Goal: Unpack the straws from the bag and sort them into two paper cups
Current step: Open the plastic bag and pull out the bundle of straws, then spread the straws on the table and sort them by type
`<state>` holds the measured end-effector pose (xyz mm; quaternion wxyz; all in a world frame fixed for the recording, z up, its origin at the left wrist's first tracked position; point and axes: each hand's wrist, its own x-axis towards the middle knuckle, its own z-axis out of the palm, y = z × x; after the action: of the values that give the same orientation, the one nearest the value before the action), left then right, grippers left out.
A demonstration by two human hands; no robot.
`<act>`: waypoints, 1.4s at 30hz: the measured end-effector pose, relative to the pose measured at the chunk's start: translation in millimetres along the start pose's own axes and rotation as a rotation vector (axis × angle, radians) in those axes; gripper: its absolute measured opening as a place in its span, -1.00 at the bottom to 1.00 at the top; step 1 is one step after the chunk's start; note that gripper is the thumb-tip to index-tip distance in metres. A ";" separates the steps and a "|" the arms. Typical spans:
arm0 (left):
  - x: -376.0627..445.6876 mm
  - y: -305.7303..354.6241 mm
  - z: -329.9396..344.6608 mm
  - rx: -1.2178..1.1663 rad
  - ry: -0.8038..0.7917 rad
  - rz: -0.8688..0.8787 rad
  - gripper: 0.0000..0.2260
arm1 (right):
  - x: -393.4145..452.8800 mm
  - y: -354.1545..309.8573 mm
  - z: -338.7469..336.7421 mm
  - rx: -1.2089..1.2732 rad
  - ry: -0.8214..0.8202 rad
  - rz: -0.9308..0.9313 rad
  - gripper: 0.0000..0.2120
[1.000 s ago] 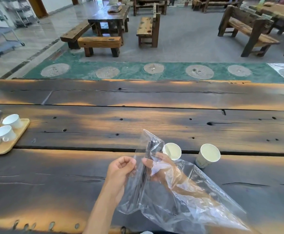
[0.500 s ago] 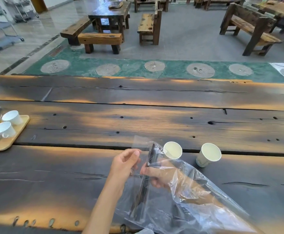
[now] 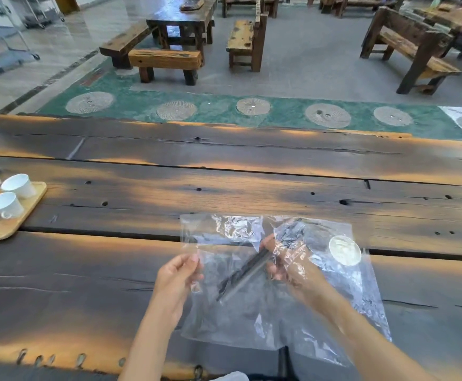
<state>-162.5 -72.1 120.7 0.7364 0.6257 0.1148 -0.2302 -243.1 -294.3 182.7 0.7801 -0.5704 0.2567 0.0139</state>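
A clear plastic bag (image 3: pixel 229 320) hangs spread out above the dark wooden table (image 3: pixel 224 188). My left hand (image 3: pixel 177 279) pinches its left edge from outside. My right hand (image 3: pixel 287 265) is inside the bag, closed on a bundle of dark straws (image 3: pixel 245 276) that slants down to the left. One white paper cup (image 3: pixel 344 250) shows blurred through the plastic at the right. The second cup is hidden behind the bag.
A wooden tray (image 3: pixel 29 210) with white ceramic cups (image 3: pixel 4 206) sits at the table's left edge. Past the table's far edge lie a green floor strip, benches (image 3: pixel 166 61) and other tables.
The bag has been pulled wide and now covers both paper cups. The straw bundle has tilted from upright to slanting, with my right hand still inside the bag.
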 end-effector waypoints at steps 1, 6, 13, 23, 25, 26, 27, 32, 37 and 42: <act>0.7 -4.1 -1.9 0.000 0.004 0.001 -0.84 | 2.8 -0.2 0.7 -0.001 0.007 0.010 -0.71; 11.3 -20.6 -16.8 -0.059 0.179 0.008 -0.87 | 24.1 12.4 5.2 -0.111 0.011 0.111 -0.72; 38.0 -44.4 -73.0 -0.258 0.474 -0.054 -0.88 | 68.9 11.6 16.7 -0.022 0.102 0.068 -0.83; 72.1 -71.8 -145.5 -0.563 0.779 -0.171 -0.89 | 124.1 7.4 34.2 0.211 0.300 -0.056 -0.82; 76.1 -77.0 -155.8 -0.579 0.826 -0.192 -0.90 | 129.8 6.5 29.6 0.318 0.350 -0.051 -0.87; 77.7 -80.0 -160.8 -0.585 0.840 -0.206 -0.90 | 131.7 6.7 27.3 0.378 0.366 -0.054 -0.91; 79.5 -84.1 -165.5 -0.594 0.855 -0.209 -0.89 | 133.4 7.4 24.7 0.432 0.380 -0.061 -0.93; 96.2 -89.6 -169.0 -0.674 0.908 -0.178 -0.79 | 151.7 22.6 14.0 0.402 0.335 -0.007 -0.88; 111.6 -97.8 -165.6 -1.035 0.674 -0.193 -0.85 | 178.4 57.8 23.1 -0.118 0.164 0.248 -0.86; 119.1 -98.9 -137.4 -0.870 0.832 -0.294 -0.85 | 211.2 93.5 32.6 -0.482 0.054 0.356 -0.88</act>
<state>-90.6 27.6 -45.9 0.7782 0.2829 0.5607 0.0019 -76.7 -289.7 19.4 0.6004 -0.6851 0.3629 0.1958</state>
